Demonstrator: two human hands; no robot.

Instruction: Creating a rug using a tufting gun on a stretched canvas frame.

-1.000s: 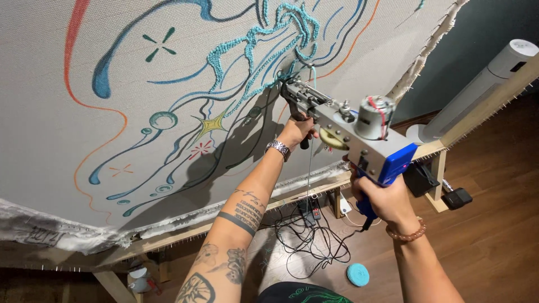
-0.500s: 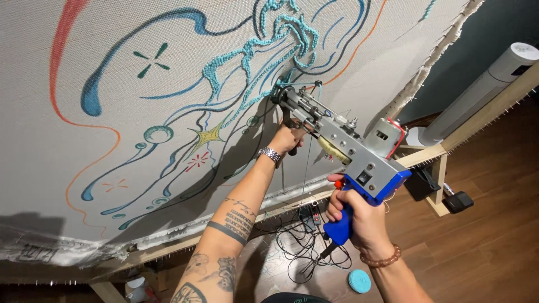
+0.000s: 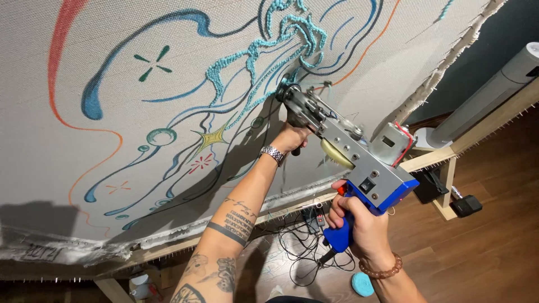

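Two hands hold your tufting gun [image 3: 359, 163]; right hand [image 3: 359, 221] at 5 o'clock, fingers wrapped around the blue grip; left hand [image 3: 292, 137], fingers closed on the front handle; its tip touches the white cloth [image 3: 112, 168] at 12 o'clock.

This looks like a rug-tufting workshop, possibly set up in a home. A large cloth [image 3: 112, 168] marked with coloured outlines is stretched on a wooden frame [image 3: 438, 157]. Below the frame, cables [image 3: 303, 252] lie tangled on dark wood flooring [image 3: 483, 252].
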